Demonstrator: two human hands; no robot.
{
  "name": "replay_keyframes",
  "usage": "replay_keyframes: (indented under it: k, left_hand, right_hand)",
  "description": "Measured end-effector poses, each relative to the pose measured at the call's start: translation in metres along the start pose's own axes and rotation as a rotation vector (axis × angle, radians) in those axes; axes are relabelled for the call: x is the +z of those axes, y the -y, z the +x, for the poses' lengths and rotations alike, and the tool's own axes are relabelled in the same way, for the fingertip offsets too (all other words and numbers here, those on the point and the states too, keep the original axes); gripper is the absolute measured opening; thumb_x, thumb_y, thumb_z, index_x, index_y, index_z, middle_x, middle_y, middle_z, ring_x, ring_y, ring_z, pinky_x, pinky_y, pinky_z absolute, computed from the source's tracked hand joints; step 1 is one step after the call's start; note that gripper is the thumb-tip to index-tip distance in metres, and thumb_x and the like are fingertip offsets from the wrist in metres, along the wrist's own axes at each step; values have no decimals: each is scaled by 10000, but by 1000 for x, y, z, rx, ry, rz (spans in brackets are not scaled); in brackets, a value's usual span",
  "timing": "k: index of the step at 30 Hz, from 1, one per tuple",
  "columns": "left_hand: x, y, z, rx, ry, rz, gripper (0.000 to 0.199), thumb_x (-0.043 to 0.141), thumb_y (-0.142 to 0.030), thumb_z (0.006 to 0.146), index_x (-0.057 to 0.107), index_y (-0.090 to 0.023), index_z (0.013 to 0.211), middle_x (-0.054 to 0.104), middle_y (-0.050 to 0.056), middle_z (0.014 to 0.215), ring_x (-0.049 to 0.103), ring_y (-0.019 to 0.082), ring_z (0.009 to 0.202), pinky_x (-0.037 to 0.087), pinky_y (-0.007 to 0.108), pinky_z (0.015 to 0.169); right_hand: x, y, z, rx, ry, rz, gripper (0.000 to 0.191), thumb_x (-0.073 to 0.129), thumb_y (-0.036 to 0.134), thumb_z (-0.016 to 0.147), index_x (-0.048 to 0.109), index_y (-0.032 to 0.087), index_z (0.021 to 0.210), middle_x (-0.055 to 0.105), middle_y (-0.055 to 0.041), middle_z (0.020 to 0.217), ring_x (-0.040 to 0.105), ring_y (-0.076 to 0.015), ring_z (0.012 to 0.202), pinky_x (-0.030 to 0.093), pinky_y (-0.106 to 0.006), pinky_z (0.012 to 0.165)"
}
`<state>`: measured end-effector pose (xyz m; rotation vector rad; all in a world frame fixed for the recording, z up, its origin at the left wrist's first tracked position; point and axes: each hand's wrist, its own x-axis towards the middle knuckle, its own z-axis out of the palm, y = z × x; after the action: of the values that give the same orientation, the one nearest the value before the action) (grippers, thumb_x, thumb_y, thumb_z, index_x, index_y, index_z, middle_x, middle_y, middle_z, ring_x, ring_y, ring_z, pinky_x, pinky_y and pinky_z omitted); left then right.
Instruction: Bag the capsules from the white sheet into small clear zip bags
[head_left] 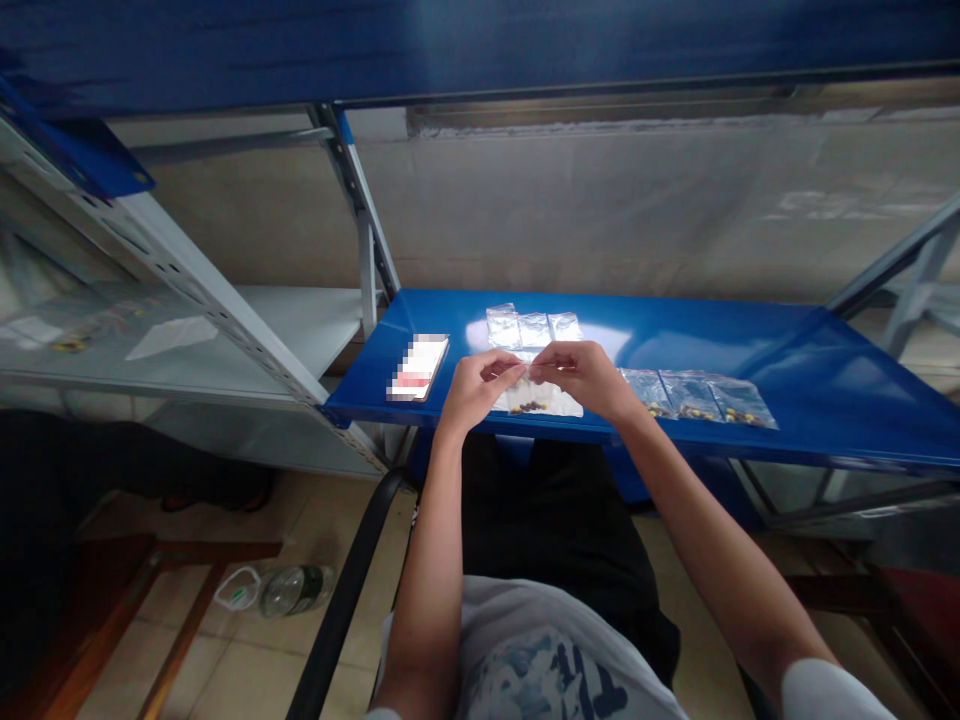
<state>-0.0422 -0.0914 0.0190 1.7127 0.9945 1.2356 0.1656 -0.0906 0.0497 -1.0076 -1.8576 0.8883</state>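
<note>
While the left hand (pixel 480 390) and right hand (pixel 585 380) gripped a small plastic bag (pixel 544 402) between clenched fingers (pixel 517 368), other bags (pixel 697 397) lay nearby on the blue shelf (pixel 675 335).

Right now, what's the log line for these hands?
left hand: pinching clear plastic bag | right hand: pinching it too | nearby: more bags, phone

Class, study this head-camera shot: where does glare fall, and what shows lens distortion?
Head view: white glare marks the blue steel shelf behind the pinched plastic bag; wide-angle distortion tilts the white shelf upright; the lower left falls dark.
</note>
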Motion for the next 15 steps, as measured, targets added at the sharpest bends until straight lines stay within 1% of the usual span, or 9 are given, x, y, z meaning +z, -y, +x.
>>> replay_keyframes:
  k: [3,6,9,12,15]
  left_hand:
    - [0,-2,-1,23,16,45,285,727,-470,910,765,-189,930,766,52,890,704,194,831,522,278,731]
    - [-1,-5,-1,57,14,106,257,694,-439,937,753,-190,921,761,45,892,690,184,828,505,277,741]
    - [-1,-6,-1,59,30,128,249,695,-432,939,758,-192,948,764,44,905,686,183,831,488,273,728]
    - [1,-5,0,39,78,124,265,694,-441,939,772,-189,971,780,61,953,697,200,878,485,278,732]
    - [5,-4,1,33,96,122,262,676,-426,948,761,-178,931,778,70,943,691,206,870,489,287,742]
  right_hand:
    - [-1,-2,1,50,14,15,303,776,507,829,762,208,787,767,-51,736,710,-208,695,513,-325,623]
    - [-2,-6,1,103,34,77,337,765,535,836,769,199,814,778,-68,745,732,-219,703,490,-302,556]
    - [-2,-10,1,96,46,106,317,742,517,861,765,201,842,793,-71,782,747,-221,736,507,-294,563]
    - [-3,-13,1,67,52,45,289,734,497,866,763,212,827,798,-60,798,739,-214,739,521,-297,584]
    - [-4,-13,0,53,55,-19,279,730,483,868,760,213,804,792,-53,779,717,-202,704,518,-298,597]
